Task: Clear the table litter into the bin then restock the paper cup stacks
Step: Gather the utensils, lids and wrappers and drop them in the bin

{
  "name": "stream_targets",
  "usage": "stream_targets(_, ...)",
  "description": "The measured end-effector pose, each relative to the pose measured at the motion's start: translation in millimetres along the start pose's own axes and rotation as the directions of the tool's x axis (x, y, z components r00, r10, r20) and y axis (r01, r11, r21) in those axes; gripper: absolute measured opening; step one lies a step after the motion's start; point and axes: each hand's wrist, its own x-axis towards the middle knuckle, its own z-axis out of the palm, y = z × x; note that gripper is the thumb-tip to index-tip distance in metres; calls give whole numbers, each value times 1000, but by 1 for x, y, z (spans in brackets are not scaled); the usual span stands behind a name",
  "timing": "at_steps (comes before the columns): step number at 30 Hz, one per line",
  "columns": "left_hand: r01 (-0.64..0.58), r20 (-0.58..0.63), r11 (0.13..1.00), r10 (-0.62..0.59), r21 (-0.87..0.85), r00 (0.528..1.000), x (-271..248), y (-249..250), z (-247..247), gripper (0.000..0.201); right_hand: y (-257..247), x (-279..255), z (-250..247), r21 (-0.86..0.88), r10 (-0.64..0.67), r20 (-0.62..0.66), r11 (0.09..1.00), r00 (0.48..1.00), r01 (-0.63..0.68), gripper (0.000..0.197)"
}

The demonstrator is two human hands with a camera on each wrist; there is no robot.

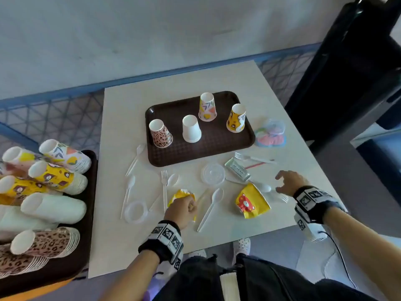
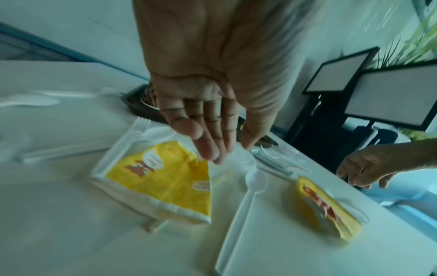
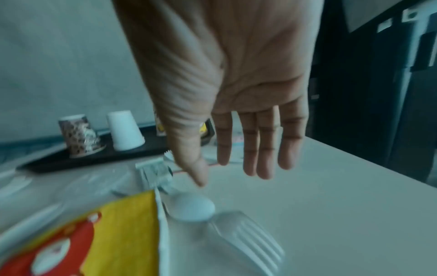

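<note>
**Litter on desk, both hands over it**

The flattened yellow cup point(image 2: 165, 179) is lying at the near edge of the desk point(image 1: 121, 118). Your left hand point(image 1: 181, 208) is hovering on it, grip loose, fingers point(image 2: 208, 149) extended, touching its edge. Your right hand point(image 1: 289, 181) is reaching beside the bear-print yellow cup point(image 1: 252, 200), grip spread, holding nothing. Upturned cups are standing on the brown tray point(image 1: 217, 146).

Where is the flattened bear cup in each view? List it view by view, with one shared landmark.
Head: bear cup lies near the table's front edge, between the hands, nearer the right.
Left wrist: lower right, seen edge-on.
Right wrist: bottom left corner, beside a spoon.
Shared landmark: the white cup upside down on the brown tray shows in the head and right wrist views; the hand hides it from the left wrist.
</note>
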Motion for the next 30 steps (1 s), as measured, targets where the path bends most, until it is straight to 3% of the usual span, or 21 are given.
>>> stream_targets(2, 27, 32, 999, -26, -17, 999, 11, 12, 16, 8, 9, 2, 7, -107, -10, 87, 994, 996, 19, 58)
stream_targets(5, 43, 63, 990, -52, 132, 997, 22, 28, 43, 48, 18, 6, 22, -130, -55, 142, 989, 988, 74, 72)
stream_targets(7, 91, 29, 974, -99, 210, 995, 30, 32, 59, 56, 25, 12, 31, -126, -93, 121, 986, 988, 109, 68)
stream_targets(11, 167, -52, 959, -160, 227, 986, 41, 40, 77, 45, 35, 22, 36, -107, -163, 47, 980, 986, 167, 41)
stream_targets(14, 170, -165, 983, -157, 66, 974, 46, 53, 72, 31, 47, 28, 29, 56, -182, 24, 982, 983, 181, 32)
stream_targets(18, 45, -223, 997, -57, -57, 973, 60, 80, 59, 23, 61, 36, 12, 302, -227, -42, 925, 973, 229, 28)
stream_targets(24, -115, -70, 993, 112, -27, 991, 95, 125, 57, 31, 55, 36, -14, 517, -284, -114, 801, 952, 301, 26)
stream_targets(30, -128, 39, 990, 126, 60, 991, 122, 149, 67, 38, 45, 44, -24, 735, -246, -110, 633, 963, 245, 15)
